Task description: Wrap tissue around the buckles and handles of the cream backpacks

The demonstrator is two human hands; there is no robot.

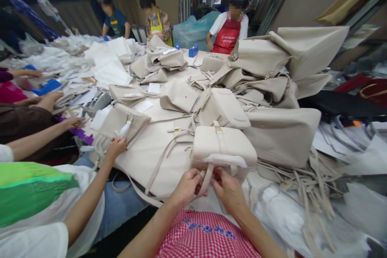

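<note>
A cream leather handbag with a gold clasp lies on the table right in front of me. Its beige strap hangs off the near edge. My left hand is closed, pinching the strap from the left. My right hand is closed too, fingers pressed to the strap end and the bag's lower edge from the right. White paper wrapping pokes out beneath the bag's flap.
Many more cream bags are heaped across the table, with loose straps at the right. A neighbour's hand at my left holds another bag. More people work along the left side and far end. White papers lie at the back left.
</note>
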